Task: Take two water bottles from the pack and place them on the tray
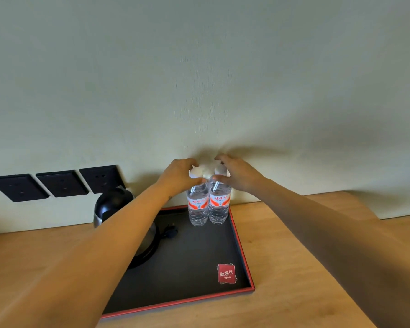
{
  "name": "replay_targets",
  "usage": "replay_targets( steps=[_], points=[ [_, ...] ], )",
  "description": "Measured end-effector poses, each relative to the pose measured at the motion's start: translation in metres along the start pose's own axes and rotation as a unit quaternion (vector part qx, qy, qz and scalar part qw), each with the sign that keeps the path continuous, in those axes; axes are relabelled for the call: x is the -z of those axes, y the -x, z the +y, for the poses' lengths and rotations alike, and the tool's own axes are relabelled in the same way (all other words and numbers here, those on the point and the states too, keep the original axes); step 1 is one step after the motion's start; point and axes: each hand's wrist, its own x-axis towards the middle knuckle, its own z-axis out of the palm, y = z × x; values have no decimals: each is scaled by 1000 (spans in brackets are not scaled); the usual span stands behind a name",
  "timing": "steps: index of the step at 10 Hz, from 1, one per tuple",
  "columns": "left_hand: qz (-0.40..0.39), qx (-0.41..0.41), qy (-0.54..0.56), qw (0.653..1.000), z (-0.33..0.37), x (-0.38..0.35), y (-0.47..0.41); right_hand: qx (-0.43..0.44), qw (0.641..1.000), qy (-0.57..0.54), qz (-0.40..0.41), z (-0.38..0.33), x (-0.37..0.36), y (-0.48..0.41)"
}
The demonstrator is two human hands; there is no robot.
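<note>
Head view: two bottles, left bottle (pixel 197 204) and right bottle (pixel 219 202), stand upright, touching, in the tray's (pixel 243 254) far corner; left hand (pixel 180 175) and right hand (pixel 237 172) each curl around a cap directly beneath.

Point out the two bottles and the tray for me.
Left bottle (pixel 197 204): head view, on its red label.
Right bottle (pixel 219 201): head view, on its red label.
Tray (pixel 243 254): head view, on its right red rim.

Tray (pixel 242 254) logo (pixel 226 273) — "尚客优 Hotels"; bottle labels (pixel 197 202) — probably "娃哈哈".
</note>
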Motion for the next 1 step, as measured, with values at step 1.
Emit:
replay_targets(
  steps=[1],
  points=[
    [26,0,-23,999,3,16,9,-4,999,-2,40,-15,9,10]
  ],
)
